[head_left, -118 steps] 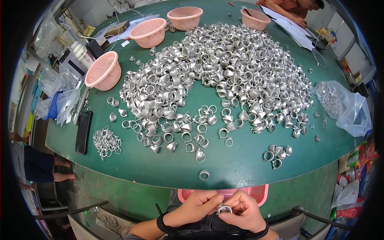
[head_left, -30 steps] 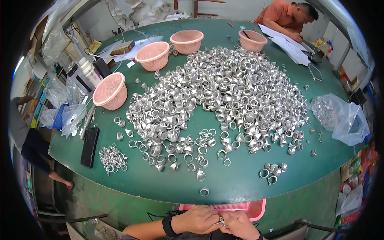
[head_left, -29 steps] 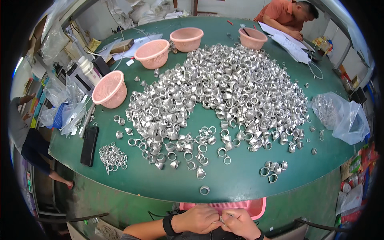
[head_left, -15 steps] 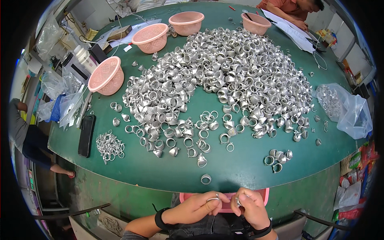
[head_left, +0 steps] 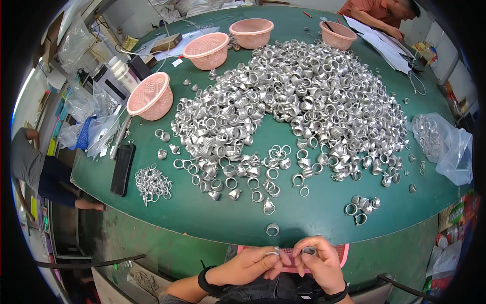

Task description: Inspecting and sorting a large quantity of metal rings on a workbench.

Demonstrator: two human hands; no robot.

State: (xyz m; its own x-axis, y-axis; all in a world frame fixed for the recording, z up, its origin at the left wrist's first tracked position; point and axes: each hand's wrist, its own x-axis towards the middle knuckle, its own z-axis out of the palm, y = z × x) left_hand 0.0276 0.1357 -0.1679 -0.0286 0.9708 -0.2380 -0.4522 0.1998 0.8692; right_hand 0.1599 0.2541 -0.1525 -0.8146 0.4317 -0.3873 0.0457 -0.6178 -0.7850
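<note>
At the table's near edge, my left hand (head_left: pixel 251 264) pinches a thin silver ring (head_left: pixel 272 253) between thumb and fingertips. Close beside it, my right hand (head_left: pixel 322 263) is closed on a wider silver ring (head_left: pixel 309 250), its round opening facing up. The two hands are a small gap apart, above a pink basket (head_left: pixel 345 256) that they partly cover. One loose ring (head_left: pixel 272 229) lies on the green table just beyond my hands. Farther off spreads a big heap of silver rings (head_left: pixel 324 96), many with slanted grooves.
A small pile of thin rings (head_left: pixel 153 184) lies left, by a black phone (head_left: pixel 123 169). Several rings (head_left: pixel 361 209) cluster at the right. Pink baskets (head_left: pixel 151 96) stand along the far side. A plastic bag (head_left: pixel 453 154) sits far right. Another person (head_left: pixel 377 14) leans over papers.
The view has shifted, so the table's contents appear farther right. My right hand's fingers have shifted, and the ring in them now shows its opening. My left hand keeps its thin ring.
</note>
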